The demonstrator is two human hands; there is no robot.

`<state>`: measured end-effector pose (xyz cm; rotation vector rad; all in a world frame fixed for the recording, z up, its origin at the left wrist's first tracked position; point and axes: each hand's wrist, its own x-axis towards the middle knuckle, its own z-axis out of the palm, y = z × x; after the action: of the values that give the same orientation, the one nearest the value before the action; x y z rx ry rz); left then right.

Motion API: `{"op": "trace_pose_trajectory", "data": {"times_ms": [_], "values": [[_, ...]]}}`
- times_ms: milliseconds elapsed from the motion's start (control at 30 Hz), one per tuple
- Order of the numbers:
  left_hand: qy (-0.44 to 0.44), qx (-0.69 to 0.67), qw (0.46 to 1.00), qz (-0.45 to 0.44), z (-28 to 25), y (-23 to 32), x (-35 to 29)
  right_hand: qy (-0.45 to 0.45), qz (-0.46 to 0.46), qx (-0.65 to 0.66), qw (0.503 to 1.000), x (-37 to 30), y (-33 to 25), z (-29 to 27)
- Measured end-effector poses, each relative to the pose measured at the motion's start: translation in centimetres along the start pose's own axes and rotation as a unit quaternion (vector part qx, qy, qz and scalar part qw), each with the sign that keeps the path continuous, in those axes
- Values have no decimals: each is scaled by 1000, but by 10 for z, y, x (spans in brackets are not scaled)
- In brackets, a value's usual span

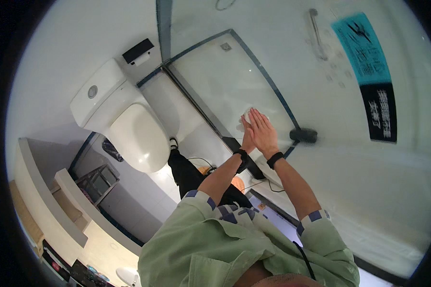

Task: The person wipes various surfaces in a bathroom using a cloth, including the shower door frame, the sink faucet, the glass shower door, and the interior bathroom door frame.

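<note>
A small white cloth or tissue [247, 115] lies pressed against the glass shower panel [215, 81]; I cannot tell which of the two it is. My left hand [247, 139] is on it, its fingers mostly hidden under the other hand and around the white wad. Over it lies my right hand [264, 134], fingers stretched out flat and close together, tips at the wad's upper edge. Black bands circle both wrists. To the right of my hands, a dark cylindrical handle [303, 135] sits at the panel's blue-grey edge.
A white toilet [139, 136] with its lid down stands at left, below a black paper holder [138, 51]. A metal bar handle [317, 34] and a teal-and-black sign [368, 57] are on the glass at right. Cables and a metal step stool [98, 182] are low down.
</note>
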<state>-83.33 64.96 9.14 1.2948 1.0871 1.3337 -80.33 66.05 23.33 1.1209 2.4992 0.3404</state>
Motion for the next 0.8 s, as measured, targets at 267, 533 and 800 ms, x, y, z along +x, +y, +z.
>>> {"op": "trace_pose_trajectory", "data": {"times_ms": [267,533,800], "values": [[84,-14,994,-68,-151,-105,98,83,-69,-11,994,230,-46,-27],[71,-73,994,-43,-356,-111,224,45,-92,-172,980,436,-86,-79],[163,92,982,26,-507,-46,313,83,-120,-218,965,566,-90,-138]]}}
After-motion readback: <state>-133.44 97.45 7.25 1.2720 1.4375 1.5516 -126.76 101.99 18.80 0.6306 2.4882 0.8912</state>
